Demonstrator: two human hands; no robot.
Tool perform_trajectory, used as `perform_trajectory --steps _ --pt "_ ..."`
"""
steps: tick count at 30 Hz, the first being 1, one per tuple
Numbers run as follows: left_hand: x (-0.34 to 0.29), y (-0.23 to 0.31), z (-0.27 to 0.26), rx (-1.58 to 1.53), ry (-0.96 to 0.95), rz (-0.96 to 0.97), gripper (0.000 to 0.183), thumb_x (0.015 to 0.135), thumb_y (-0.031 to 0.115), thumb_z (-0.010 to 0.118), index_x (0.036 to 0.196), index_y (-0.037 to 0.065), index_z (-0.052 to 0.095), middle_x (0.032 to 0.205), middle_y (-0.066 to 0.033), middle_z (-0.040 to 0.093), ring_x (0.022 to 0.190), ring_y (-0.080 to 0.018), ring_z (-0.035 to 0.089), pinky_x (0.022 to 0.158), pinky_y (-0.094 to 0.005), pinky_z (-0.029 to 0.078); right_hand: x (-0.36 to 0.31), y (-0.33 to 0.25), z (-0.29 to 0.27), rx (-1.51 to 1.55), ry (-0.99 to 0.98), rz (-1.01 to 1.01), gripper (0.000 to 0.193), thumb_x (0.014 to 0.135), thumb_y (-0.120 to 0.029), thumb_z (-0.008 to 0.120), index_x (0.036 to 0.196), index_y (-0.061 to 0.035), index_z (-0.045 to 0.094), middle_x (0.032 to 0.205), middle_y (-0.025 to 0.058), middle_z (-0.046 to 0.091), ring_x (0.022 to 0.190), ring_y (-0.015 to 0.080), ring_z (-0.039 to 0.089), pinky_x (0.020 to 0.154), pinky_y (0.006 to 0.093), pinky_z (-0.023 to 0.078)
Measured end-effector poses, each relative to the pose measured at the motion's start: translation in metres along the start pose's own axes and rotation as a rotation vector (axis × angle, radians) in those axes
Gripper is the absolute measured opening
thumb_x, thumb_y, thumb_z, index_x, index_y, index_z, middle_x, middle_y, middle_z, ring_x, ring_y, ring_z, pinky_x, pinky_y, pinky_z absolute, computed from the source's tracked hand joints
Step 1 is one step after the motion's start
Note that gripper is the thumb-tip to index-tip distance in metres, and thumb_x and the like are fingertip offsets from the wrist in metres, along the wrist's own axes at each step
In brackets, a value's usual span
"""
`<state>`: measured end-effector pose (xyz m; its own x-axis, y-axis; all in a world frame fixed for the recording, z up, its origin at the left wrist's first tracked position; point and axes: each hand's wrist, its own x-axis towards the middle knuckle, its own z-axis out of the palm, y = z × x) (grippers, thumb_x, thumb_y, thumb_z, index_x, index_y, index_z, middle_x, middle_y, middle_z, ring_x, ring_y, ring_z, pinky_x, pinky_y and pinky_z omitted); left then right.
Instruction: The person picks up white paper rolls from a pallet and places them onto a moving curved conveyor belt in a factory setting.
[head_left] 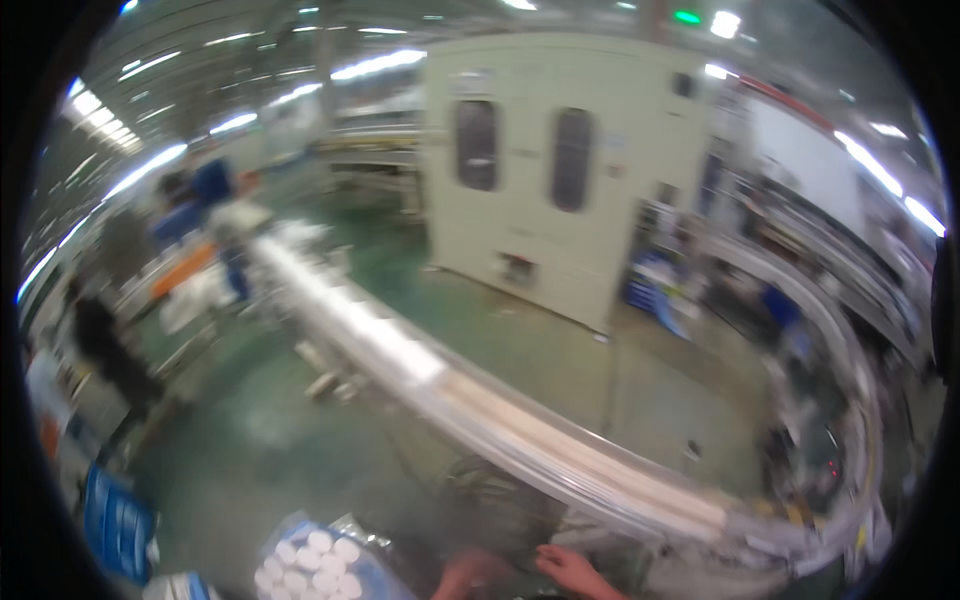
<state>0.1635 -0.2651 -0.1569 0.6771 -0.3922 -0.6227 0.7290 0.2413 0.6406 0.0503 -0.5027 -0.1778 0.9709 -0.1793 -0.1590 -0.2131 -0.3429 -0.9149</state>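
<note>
At the lower edge, my left hand (472, 572) is smeared by motion, so its fingers cannot be made out. Just right of it is my right hand (568, 569), its fingers slightly apart and pointing left, with nothing visible in them. Neither hand appears to touch anything. To the left of my hands, a clear plastic bag (372, 532) lies around several white round pieces (318, 565). Beyond the hands a long conveyor (560, 440) runs diagonally from far left to near right. A row of white items (375, 338) covers its far half.
A large pale-green machine cabinet (520, 235) with two dark windows stands behind the conveyor. On the right, a curved conveyor track (860, 400) bends toward me. Blue crates (118, 522) sit at lower left. A person in dark clothes (105, 345) stands on the left.
</note>
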Motion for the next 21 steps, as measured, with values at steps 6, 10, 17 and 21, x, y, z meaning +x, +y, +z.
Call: perform_trajectory --steps 6,10,17,21 --pt "0.024 -0.032 -0.054 0.118 0.055 0.313 0.041 0.096 0.03 0.064 0.125 0.005 0.052 0.113 -0.0155 0.065 0.098 -0.0301 0.067 0.087 -0.0442 0.055 -0.001 -0.125 -0.034 -0.067 -0.243 0.015 0.037 0.101 -0.029 0.056 0.125 -0.0009 0.06 0.104 0.0128 0.07 0.098 0.0243 0.066 0.089 0.0358 0.051" --pt "0.043 -0.085 0.014 0.172 -0.004 0.108 0.038 0.096 0.03 0.064 0.125 0.005 0.057 0.106 -0.0102 0.067 0.094 -0.0203 0.067 0.081 -0.0365 0.054 -0.012 -0.019 -0.058 -0.42 -0.379 -0.016 0.034 0.103 -0.025 0.053 0.127 -0.0032 0.06 0.116 0.0158 0.065 0.107 0.0252 0.063 0.093 0.0363 0.05" --pt "-0.022 -0.157 0.055 0.096 0.243 0.195 0.039 0.096 0.03 0.064 0.124 0.004 0.061 0.107 -0.0065 0.066 0.093 -0.0147 0.064 0.08 -0.0296 0.052 -0.037 0.087 -0.071 0.141 -0.465 0.288 0.04 0.099 -0.024 0.062 0.13 -0.0005 0.056 0.103 0.0103 0.071 0.092 0.0191 0.066 0.083 0.0331 0.053" --pt "-0.071 -0.185 0.049 0.003 0.37 0.137 0.039 0.092 0.032 0.064 0.119 0.003 0.064 0.101 -0.0067 0.069 0.086 -0.0157 0.066 0.075 -0.0298 0.053 -0.036 0.055 -0.096 -0.17 -0.597 -0.132 0.034 0.099 -0.021 0.059 0.128 -0.0022 0.059 0.112 0.0119 0.067 0.103 0.0238 0.062 0.092 0.0366 0.049"
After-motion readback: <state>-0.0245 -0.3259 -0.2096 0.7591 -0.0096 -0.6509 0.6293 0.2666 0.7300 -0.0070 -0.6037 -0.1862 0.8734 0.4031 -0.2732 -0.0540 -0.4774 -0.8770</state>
